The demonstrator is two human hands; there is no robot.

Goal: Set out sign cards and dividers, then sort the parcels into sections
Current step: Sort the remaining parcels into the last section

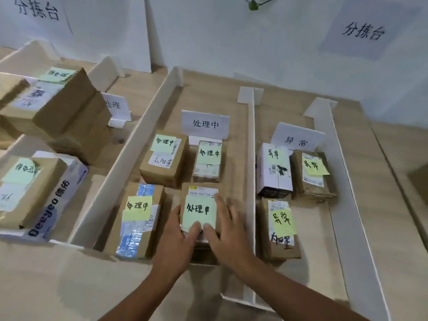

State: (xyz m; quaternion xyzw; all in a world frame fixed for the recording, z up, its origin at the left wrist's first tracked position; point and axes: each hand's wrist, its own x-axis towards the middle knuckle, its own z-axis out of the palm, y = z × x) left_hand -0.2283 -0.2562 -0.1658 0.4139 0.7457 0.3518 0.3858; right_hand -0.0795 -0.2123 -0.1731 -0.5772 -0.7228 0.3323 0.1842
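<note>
A small brown parcel (pixel 201 210) with a green note stands at the front of the middle section. My left hand (pixel 177 235) grips its left side with the thumb on the note. From the right, my right hand (pixel 225 230) holds it, thumb on the note and fingers along the right edge. Three more noted parcels (pixel 163 158) share this section behind a white sign card (pixel 205 123). White dividers (pixel 250 158) bound the section on both sides. In the right section, three parcels (pixel 274 170) sit in front of another sign card (pixel 297 140).
The left sections hold a stack of larger brown boxes (pixel 62 112) and a box beside a blue-and-white carton (pixel 58 198), with a third sign card (pixel 115 107) behind. Another divider (pixel 347 181) closes the right section. A white wall with paper signs stands behind the wooden table (pixel 393 181).
</note>
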